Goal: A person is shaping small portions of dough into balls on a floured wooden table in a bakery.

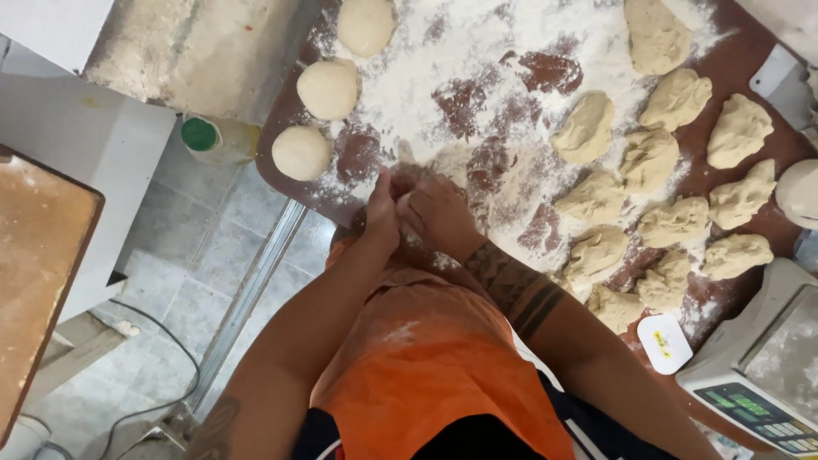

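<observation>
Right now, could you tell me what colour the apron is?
The apron is orange, dusted with flour; the head view shows it.

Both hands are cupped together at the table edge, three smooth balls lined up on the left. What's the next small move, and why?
Probably set the piece between the left hand and right hand beside the nearest smooth ball. The hands close around it, hiding it, at the edge of the floured table; three rounded balls already sit in a row, while many rough dough lumps wait on the right.

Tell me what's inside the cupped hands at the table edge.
The left hand and right hand close together over a pale bit of dough on the floured table. Its shape and size are covered by the fingers.
</observation>
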